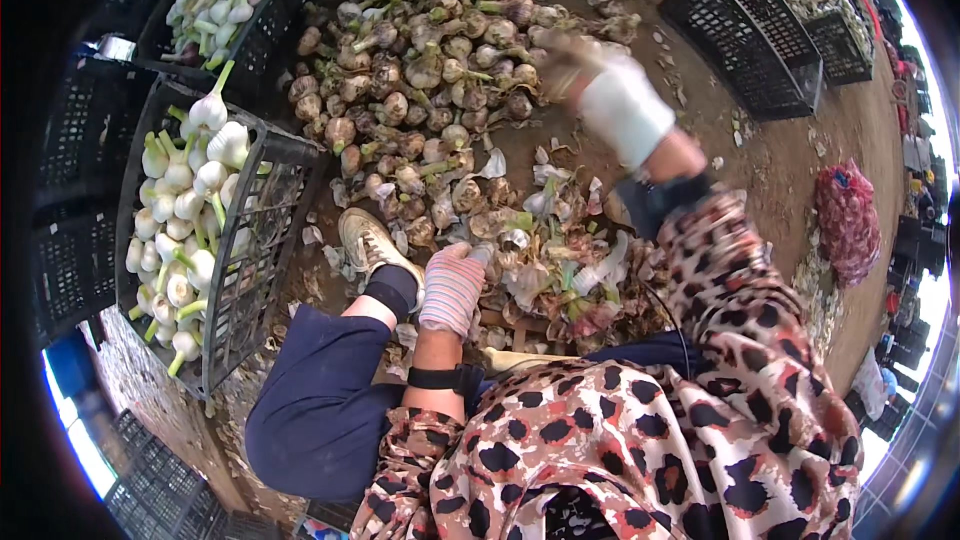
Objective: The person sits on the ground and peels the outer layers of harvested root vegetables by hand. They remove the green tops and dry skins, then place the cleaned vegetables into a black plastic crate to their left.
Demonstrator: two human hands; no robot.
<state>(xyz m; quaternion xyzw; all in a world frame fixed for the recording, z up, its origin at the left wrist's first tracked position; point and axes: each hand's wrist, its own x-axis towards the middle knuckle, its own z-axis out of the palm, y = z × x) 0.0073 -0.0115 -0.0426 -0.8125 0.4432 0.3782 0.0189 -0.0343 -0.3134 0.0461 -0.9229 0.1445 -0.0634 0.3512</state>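
Observation:
My left hand [452, 286], in a striped knit glove, is low in front of me beside my shoe, its fingers curled. Something pale shows at its fingertips, too unclear to name. Blurred by motion, my right hand [619, 97] in a white glove extends over the right side of a heap of unpeeled garlic bulbs [424, 67]. Whether its brownish, smeared fingers hold a bulb cannot be made out. Between my hands and my body lie loose garlic skins and cut stems [562, 270].
To the left, a black plastic crate [259, 240] holds cleaned white garlic with short stems. Behind it is another filled crate [277, 22]. Black crates [742, 37] stand at the far right, above a red mesh sack [847, 223]. My shoe [375, 240] borders the heap.

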